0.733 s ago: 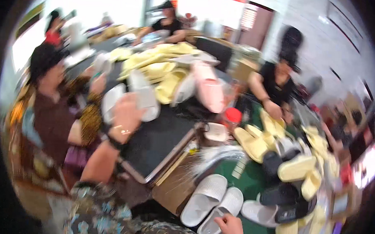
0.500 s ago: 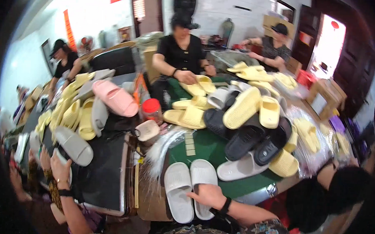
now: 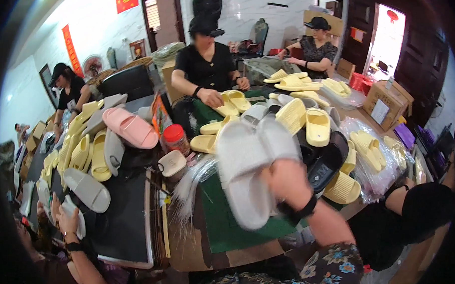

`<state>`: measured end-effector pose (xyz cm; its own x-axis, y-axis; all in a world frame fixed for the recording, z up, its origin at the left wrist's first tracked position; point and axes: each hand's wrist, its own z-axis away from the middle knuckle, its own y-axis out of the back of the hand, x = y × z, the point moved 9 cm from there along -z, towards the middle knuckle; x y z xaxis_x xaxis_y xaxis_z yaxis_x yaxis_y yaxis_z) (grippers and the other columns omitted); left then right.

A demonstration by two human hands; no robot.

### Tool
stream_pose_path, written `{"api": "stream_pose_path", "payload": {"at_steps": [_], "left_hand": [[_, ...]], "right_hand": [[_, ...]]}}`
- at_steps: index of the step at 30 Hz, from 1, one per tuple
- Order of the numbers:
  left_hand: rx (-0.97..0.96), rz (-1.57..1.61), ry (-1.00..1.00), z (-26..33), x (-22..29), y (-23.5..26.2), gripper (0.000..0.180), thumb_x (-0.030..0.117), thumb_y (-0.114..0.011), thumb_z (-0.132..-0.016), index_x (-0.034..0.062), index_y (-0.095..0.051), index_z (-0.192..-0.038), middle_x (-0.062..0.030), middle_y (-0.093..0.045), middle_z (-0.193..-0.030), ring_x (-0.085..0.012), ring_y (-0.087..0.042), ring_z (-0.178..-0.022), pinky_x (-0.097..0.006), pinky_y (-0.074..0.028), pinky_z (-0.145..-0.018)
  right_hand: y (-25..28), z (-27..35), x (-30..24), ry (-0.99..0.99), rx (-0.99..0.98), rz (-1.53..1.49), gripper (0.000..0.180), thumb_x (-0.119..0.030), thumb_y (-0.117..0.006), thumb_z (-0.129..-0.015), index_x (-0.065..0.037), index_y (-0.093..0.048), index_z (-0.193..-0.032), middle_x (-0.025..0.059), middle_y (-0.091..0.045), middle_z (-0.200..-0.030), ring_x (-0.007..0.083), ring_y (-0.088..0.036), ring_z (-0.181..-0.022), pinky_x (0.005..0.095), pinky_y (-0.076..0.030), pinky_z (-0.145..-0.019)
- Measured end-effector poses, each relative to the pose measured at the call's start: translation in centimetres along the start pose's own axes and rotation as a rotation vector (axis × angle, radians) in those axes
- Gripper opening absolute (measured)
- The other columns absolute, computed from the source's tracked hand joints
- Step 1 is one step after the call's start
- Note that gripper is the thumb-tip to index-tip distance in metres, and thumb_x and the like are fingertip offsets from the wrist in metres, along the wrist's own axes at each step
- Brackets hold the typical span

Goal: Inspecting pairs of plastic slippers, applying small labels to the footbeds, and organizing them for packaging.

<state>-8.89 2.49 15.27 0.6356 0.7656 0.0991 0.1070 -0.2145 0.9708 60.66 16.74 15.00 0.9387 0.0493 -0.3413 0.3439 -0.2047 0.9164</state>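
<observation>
My right hand point(image 3: 291, 187), with a black band at the wrist, grips a pair of pale grey slippers point(image 3: 249, 178) held up over the green mat point(image 3: 224, 237). The slippers are slightly smeared by motion and overlap each other. Behind them lie black slippers point(image 3: 326, 170) and yellow slippers point(image 3: 318, 126) in a heap, partly covered. My left hand does not show.
At the left, another person's hands point(image 3: 67, 219) hold a grey slipper beside a black table point(image 3: 129, 228) with piled slippers. A red-lidded jar point(image 3: 175, 137) and white plastic strands point(image 3: 188, 185) lie between. Across the table, a person point(image 3: 205, 66) handles yellow slippers.
The pale grey pair has been lifted off the front of the table, raised and moved right in my right hand. The view has shifted slightly.
</observation>
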Motion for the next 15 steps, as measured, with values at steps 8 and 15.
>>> {"api": "stream_pose_path", "payload": {"at_steps": [8,15], "left_hand": [[0.297,0.232,-0.163,-0.7,-0.1,-0.8,0.069,0.007,-0.062,-0.069,0.0012,-0.041,-0.134,-0.0286,-0.061,-0.111,-0.0422,-0.059,-0.105,-0.046,-0.046,-0.092],[0.350,1.039,0.262,-5.2,-9.8,-7.5,0.083,0.013,-0.081,-0.066,-0.0037,-0.039,-0.136,-0.0214,-0.058,-0.119,-0.0290,-0.061,-0.104,-0.037,-0.051,-0.085]], "right_hand": [[8.0,-7.0,6.5,0.076,0.375,-0.057,0.041,-0.034,-0.058,-0.091,0.004,-0.057,-0.075,0.0251,-0.057,-0.072,0.0422,-0.055,-0.068,0.0464,-0.041,-0.061],[-1.9,-0.6,0.1,0.331,0.013,-0.278,0.022,-0.017,-0.070,-0.079,0.002,-0.060,-0.072,0.0183,-0.060,-0.063,0.0326,-0.059,-0.057,0.0384,-0.045,-0.054]]}}
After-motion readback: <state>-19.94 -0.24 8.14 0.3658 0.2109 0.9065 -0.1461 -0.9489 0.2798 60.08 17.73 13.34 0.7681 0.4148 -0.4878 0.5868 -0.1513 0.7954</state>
